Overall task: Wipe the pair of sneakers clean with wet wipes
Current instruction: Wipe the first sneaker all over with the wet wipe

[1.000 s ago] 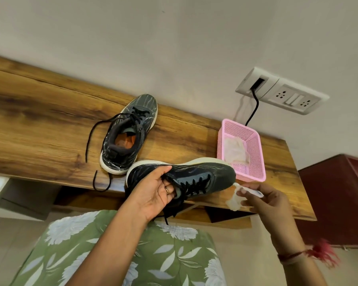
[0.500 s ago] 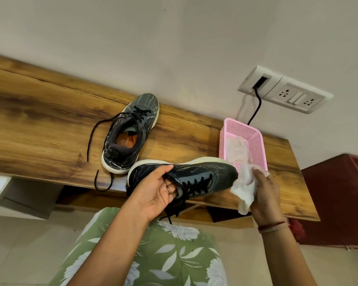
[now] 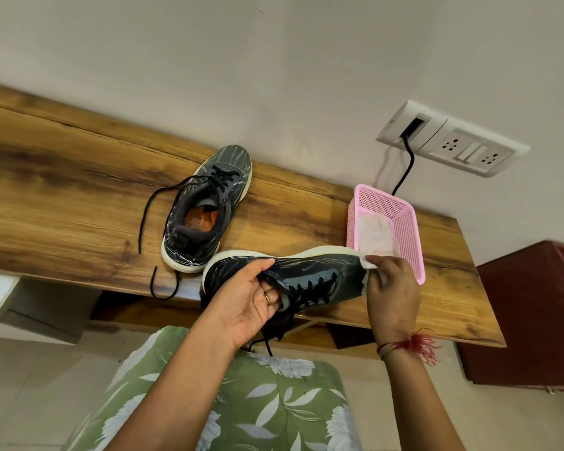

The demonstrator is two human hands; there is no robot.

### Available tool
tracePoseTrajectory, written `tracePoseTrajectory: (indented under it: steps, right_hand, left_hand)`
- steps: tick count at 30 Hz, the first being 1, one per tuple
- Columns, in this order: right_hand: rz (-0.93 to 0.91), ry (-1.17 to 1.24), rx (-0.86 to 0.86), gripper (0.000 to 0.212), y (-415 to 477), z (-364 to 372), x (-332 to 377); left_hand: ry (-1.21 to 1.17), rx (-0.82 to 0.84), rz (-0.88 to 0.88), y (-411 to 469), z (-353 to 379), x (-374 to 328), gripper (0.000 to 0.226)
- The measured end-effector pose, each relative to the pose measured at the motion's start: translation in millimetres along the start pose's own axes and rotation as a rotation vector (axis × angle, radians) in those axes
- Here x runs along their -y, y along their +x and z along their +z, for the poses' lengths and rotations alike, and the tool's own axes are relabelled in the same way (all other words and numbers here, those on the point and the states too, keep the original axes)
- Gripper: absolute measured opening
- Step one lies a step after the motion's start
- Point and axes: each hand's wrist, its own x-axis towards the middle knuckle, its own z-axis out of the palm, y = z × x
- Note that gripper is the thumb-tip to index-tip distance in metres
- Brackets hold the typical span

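My left hand (image 3: 253,301) grips a dark sneaker (image 3: 310,271) by its collar, thumb on the heel side and fingers inside the opening; the shoe is tipped on its side above the table's front edge, its pale sole facing away. My right hand (image 3: 392,288) holds a white wet wipe (image 3: 370,262) against the sneaker's toe, and most of the wipe is hidden under the fingers. The second dark sneaker (image 3: 205,209) stands upright on the wooden table (image 3: 62,203), toe toward the wall, with its black laces trailing left.
A pink mesh basket (image 3: 407,236) with a pale wipe lying in it sits on the table at the right, just behind my right hand. A wall socket panel (image 3: 453,144) with a black cable hangs above it. A dark red cabinet (image 3: 528,307) stands at far right.
My right hand brought the wipe from below the toe up and left onto the held sneaker's toe. My left hand kept its hold on the shoe.
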Motion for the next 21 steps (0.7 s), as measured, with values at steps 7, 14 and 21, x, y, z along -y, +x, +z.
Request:
tracePoseTrajectory:
  steps: [7,14,21]
  right_hand:
    - [0.013,0.088,0.087,0.035,-20.6,13.7,4.9]
    - [0.066,0.291,-0.024,0.028,-25.9,17.5,-0.3]
    - [-0.345,-0.022,0.065,0.039,-20.0,10.9,-19.6]
  left_hand:
    - [-0.022,0.002,-0.007,1.3,0.0,-0.8,0.026]
    - [0.018,-0.013,-0.004,-0.2,0.9,-1.0,0.019]
    - [0.017,-0.01,-0.006,-1.2,1.5,0.0,0.018]
